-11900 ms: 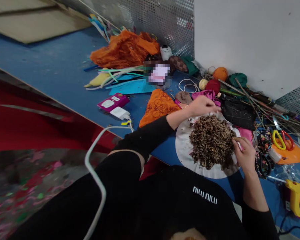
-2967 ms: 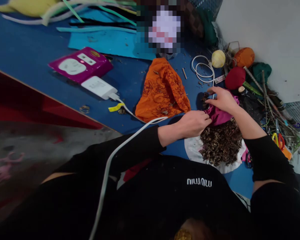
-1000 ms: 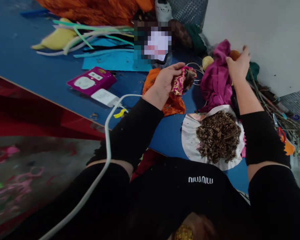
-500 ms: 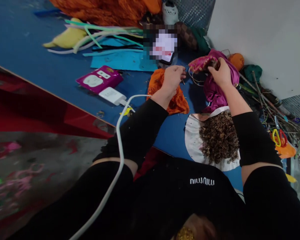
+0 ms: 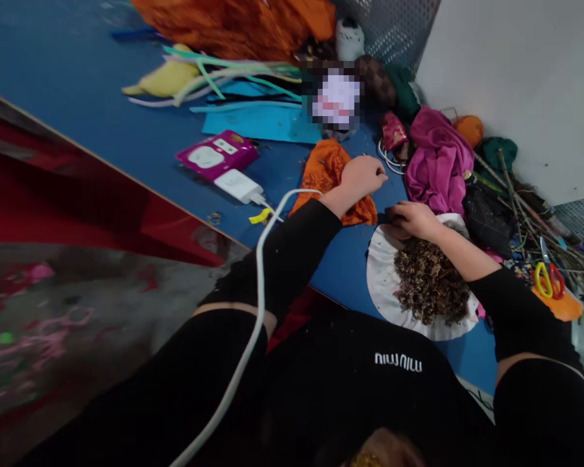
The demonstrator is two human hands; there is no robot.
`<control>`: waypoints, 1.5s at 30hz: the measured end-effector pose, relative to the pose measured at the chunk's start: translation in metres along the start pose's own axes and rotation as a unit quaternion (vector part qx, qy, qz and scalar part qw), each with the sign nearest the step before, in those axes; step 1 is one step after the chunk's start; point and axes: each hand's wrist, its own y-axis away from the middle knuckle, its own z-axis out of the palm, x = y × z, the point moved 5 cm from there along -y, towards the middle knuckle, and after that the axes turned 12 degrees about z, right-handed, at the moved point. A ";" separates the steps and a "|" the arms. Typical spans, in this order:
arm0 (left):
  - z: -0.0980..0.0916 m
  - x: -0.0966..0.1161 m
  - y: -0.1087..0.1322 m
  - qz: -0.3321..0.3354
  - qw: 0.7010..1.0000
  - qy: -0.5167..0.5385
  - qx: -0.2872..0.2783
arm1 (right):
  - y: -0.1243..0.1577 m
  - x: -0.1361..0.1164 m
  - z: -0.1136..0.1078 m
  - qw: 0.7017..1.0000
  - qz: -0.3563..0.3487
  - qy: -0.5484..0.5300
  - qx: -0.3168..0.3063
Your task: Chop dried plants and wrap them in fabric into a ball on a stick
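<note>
Over the orange patterned cloth (image 5: 321,165), my left hand (image 5: 363,176) is closed in a pinch; whatever its fingertips hold, if anything, is too small to make out. My right hand (image 5: 416,220) is at the far edge of a white round sheet (image 5: 380,272), its fingers curled together beside something dark that I cannot identify. A heap of dried brown plant bits (image 5: 431,279) lies on that sheet, just below the right wrist. Beyond the hands, a small pink and gold brocade pouch (image 5: 394,131) with a pale cord rests next to a magenta satin cloth (image 5: 438,159).
A white cable (image 5: 260,292) runs across my left forearm from a white charger (image 5: 238,186) by a purple socket box (image 5: 217,152). Pipe cleaners (image 5: 214,65) lie farther back. Scissors (image 5: 549,279) and dry twigs (image 5: 520,188) lie at right.
My right hand has let go of the brocade pouch and come down to the white sheet. The pouch now rests on the table. My left hand stays pinched near the orange cloth.
</note>
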 end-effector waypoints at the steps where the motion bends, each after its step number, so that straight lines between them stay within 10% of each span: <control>1: -0.001 0.004 0.001 0.001 1.000 -0.018 -0.011 | 0.000 0.000 -0.002 1.000 -0.003 0.004 0.001; 5: -0.004 0.018 0.005 0.006 0.994 -0.091 -0.053 | 0.021 0.003 -0.035 0.990 -0.036 -0.095 0.097; 10: -0.004 0.026 0.008 0.011 0.990 -0.119 -0.070 | 0.117 0.011 -0.073 0.934 -0.020 -0.178 0.309; 14: -0.004 0.029 0.008 0.018 0.988 -0.129 -0.077 | 0.183 0.011 -0.044 0.958 -0.020 -0.133 0.253; 19: -0.013 0.053 0.016 0.035 0.994 -0.100 -0.022 | 0.223 0.040 -0.010 0.890 0.089 -0.210 0.395; 23: -0.014 0.096 0.041 0.064 0.988 0.103 0.098 | 0.223 0.050 0.018 0.855 0.133 -0.225 0.449; 28: 0.006 0.127 0.076 -0.001 0.906 0.355 0.232 | 0.220 0.059 0.039 0.845 0.152 -0.201 0.472; 35: 0.031 0.137 0.085 0.065 0.991 0.106 0.056 | 0.226 0.068 0.041 0.838 0.164 -0.201 0.480; 40: 0.039 0.126 0.089 0.067 0.997 0.015 -0.044 | 0.221 0.065 0.043 0.849 0.146 -0.212 0.461; 45: 0.037 0.106 0.072 0.063 0.996 -0.023 -0.064 | 0.231 0.076 0.040 0.790 0.196 -0.256 0.521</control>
